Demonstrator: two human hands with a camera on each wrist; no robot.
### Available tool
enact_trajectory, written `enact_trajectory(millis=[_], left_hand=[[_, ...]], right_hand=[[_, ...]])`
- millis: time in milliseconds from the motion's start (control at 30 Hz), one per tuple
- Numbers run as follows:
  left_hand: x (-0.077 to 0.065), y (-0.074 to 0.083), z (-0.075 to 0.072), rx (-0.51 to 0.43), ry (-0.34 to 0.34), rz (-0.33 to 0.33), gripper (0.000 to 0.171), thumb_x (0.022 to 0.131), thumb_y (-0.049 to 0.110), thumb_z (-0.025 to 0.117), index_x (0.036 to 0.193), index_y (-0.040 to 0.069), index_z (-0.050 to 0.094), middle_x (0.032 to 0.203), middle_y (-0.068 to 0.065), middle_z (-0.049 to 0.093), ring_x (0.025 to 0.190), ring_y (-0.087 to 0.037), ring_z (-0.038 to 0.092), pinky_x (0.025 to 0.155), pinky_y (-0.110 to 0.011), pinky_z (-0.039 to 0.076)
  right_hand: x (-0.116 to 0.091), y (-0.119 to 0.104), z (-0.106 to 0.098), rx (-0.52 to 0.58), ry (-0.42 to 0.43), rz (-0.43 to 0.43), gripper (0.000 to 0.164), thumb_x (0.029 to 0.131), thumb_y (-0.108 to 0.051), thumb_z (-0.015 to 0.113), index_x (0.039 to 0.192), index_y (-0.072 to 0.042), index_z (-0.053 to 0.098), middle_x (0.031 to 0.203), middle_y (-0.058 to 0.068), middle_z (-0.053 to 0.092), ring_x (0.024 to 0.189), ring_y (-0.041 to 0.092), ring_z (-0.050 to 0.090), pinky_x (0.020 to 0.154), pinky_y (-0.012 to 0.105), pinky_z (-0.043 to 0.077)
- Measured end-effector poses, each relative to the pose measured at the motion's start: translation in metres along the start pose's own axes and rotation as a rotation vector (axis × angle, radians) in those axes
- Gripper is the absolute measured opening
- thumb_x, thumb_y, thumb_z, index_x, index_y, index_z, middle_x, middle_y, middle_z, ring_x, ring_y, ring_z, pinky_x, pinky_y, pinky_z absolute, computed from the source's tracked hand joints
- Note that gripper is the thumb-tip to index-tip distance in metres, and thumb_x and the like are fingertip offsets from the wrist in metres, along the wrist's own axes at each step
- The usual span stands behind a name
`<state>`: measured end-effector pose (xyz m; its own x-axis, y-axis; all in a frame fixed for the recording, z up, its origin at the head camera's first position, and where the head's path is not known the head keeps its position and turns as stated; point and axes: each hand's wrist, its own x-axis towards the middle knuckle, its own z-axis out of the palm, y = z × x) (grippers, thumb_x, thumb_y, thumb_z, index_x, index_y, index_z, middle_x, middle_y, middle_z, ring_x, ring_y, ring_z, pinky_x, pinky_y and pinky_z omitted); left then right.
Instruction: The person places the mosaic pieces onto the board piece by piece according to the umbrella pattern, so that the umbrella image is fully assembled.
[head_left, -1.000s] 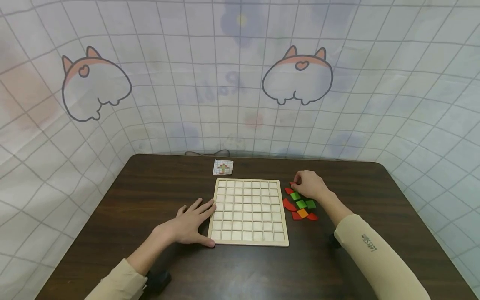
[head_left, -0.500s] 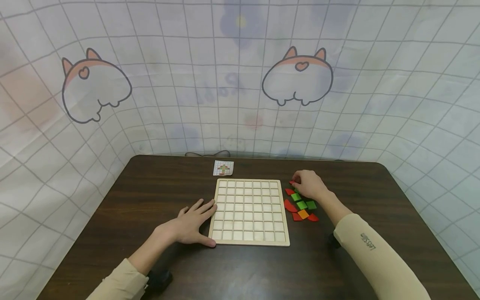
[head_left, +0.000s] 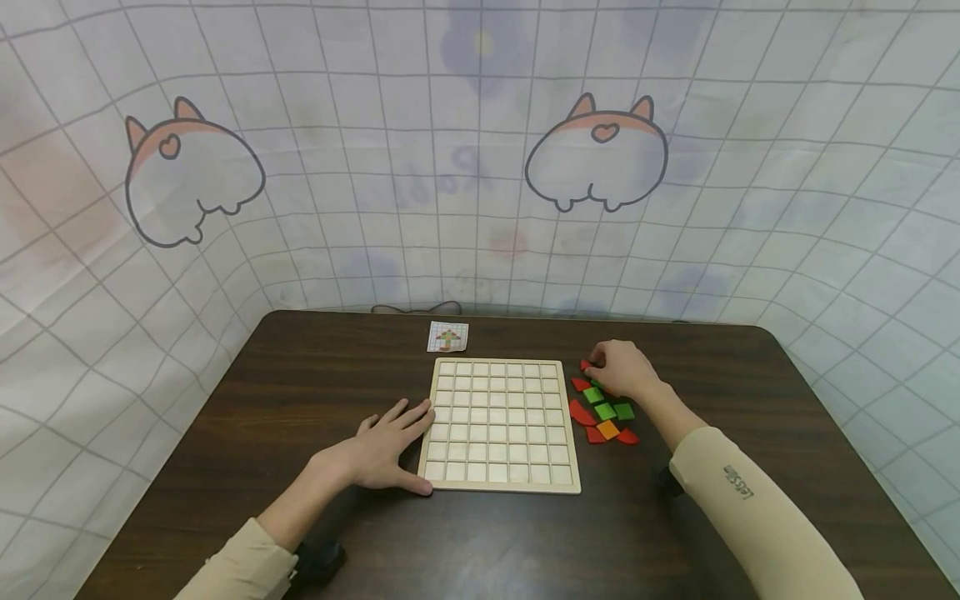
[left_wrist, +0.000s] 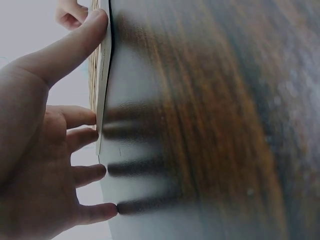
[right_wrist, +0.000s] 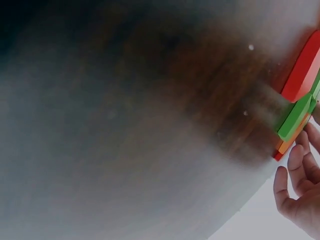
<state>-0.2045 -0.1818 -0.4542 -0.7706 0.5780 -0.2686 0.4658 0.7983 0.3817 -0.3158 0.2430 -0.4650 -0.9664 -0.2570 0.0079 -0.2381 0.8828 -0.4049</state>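
Note:
My left hand [head_left: 382, 450] lies with fingers spread at the left edge of a pale wooden grid board [head_left: 498, 486]. In the left wrist view, the thumb [left_wrist: 75, 47] and two fingertips meet the board's rim [left_wrist: 104, 75], while the other fingertips reach the table. My right hand [head_left: 622, 368] is bent over flat coloured pieces right of the board, thumb and forefinger right at a red piece [head_left: 584, 365]; I cannot tell whether they pinch it. Below it lie green squares [head_left: 604, 411], an orange square [head_left: 607, 429] and red pieces [head_left: 581, 413]. The right wrist view shows curled fingers [right_wrist: 296, 167] beside a green piece [right_wrist: 296, 117].
Behind the board lies a small card [head_left: 447, 337] printed with a coloured figure on a grid. The dark wooden table [head_left: 480, 550] ends at a white gridded curtain [head_left: 480, 208] at the back. A thin dark cable [head_left: 416, 309] runs along the far edge.
The right hand shifts slightly at the red piece, its fingertips drawing back a little to the right. The left hand and the board stay in place.

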Motion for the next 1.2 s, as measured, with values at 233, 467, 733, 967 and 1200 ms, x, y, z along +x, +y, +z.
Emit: enact_trajectory(millis=[233,467,733,967,1200], left_hand=[[-0.0004,-0.0004,0.0013,0.002,-0.006,-0.004,0.11,0.086,0.064,0.074,0.165,0.008,0.022,0.171,-0.009,0.012,0.155,-0.042,0.004,0.111,-0.076,0.014],[-0.0004,-0.0004,0.0016,-0.002,-0.009,-0.002,0.11,0.086,0.064,0.074,0.165,0.009,0.022,0.171,-0.009,0.012,0.155,-0.041,0.004,0.111,-0.076,0.014],[-0.0002,-0.0009,0.0012,-0.005,-0.007,-0.006,0.11,0.086,0.064,0.074,0.165,0.009,0.022,0.171,-0.009,0.012,0.155,-0.042,0.004,0.111,-0.075,0.014],[0.001,-0.0014,0.001,-0.003,-0.003,0.002,0.11,0.086,0.064,0.074,0.165,0.008,0.021,0.171,-0.009,0.011,0.155,-0.042,0.004,0.111,-0.076,0.013],[0.0005,-0.0014,0.0009,-0.007,-0.001,0.001,0.109,0.086,0.064,0.074,0.165,0.009,0.021,0.171,-0.01,0.011,0.155,-0.042,0.004,0.111,-0.076,0.013]], right_hand=[[-0.0003,0.0009,0.0012,0.037,-0.007,-0.02,0.023,0.097,-0.018,0.073,0.109,0.001,0.072,0.101,0.013,0.072,0.086,0.027,0.066,0.078,0.049,0.056],[0.0054,0.0016,0.0023,0.049,-0.037,-0.073,0.029,0.098,-0.014,0.071,0.123,0.001,0.07,0.102,0.013,0.071,0.092,0.029,0.066,0.079,0.048,0.055],[0.0071,0.0005,0.0032,0.041,-0.035,-0.084,0.023,0.099,-0.012,0.07,0.116,0.003,0.071,0.099,0.012,0.07,0.086,0.026,0.065,0.077,0.046,0.056],[0.0059,0.0002,0.0025,0.012,-0.03,-0.092,0.025,0.1,-0.015,0.07,0.116,0.004,0.07,0.1,0.012,0.07,0.086,0.025,0.066,0.078,0.044,0.057],[0.0064,0.0007,0.0016,0.032,-0.029,-0.125,0.026,0.102,-0.017,0.067,0.118,0.004,0.069,0.099,0.011,0.07,0.082,0.021,0.066,0.076,0.043,0.057]])
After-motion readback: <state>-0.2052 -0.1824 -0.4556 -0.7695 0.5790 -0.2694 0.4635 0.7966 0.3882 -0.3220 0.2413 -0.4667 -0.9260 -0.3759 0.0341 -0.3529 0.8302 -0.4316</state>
